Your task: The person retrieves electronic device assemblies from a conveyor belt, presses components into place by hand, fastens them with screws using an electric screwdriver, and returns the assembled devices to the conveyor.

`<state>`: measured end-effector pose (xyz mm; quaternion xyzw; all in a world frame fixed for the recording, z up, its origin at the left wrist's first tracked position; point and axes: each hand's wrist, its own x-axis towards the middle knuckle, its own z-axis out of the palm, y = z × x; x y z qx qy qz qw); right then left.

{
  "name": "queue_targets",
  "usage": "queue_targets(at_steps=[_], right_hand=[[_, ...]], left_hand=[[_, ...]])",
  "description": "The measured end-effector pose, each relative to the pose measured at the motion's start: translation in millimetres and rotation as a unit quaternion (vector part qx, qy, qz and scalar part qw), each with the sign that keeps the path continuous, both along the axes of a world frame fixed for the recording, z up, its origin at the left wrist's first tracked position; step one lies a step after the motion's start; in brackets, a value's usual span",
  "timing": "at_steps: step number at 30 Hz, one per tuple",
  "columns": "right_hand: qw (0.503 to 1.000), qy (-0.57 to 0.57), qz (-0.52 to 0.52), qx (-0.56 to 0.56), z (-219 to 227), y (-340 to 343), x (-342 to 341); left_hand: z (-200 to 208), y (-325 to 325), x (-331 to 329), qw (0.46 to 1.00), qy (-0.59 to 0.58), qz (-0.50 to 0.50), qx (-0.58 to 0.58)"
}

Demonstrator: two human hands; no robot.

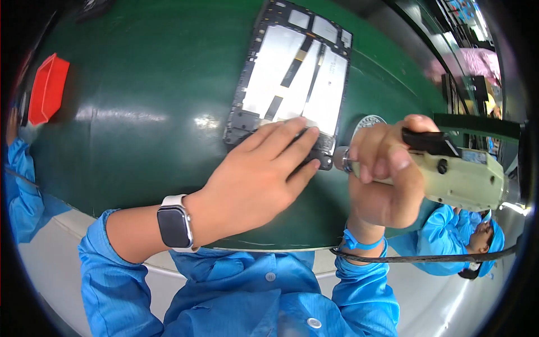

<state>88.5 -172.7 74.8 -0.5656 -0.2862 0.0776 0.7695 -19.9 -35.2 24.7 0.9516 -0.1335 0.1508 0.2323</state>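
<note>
An opened tablet [323,78] lies on the green tabletop, its silver battery panels, dark ribbon cables and black frame exposed. My left hand [252,174] rests flat across its near end, fingers spread, covering part of the black frame there. In my right hand [387,174] is a pale green electric screwdriver [466,177] with a black lever, held with the fingers wrapped round it. Its metal nose [341,159] points left, beside the tablet's near right corner. Whether the bit touches a screw cannot be made out.
Partly behind my right hand sits a round, pale perforated dish [368,121]. A red angular tray [48,90] stands at the far left of the green table [140,140]. A black cable [432,258] crosses by my right wrist. People in blue [446,241] are at both sides.
</note>
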Motion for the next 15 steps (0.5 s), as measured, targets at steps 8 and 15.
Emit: queue_targets(at_steps=[8,15], right_hand=[[0.999,0.043,0.031,0.002,-16,5,-6],[0.997,-0.038,0.048,-0.041,-21,9,-9]], left_hand=[[-6,-5,0,0.999,-0.024,0.028,-0.021],[-9,-3,-1,0.998,-0.034,0.039,-0.038]])
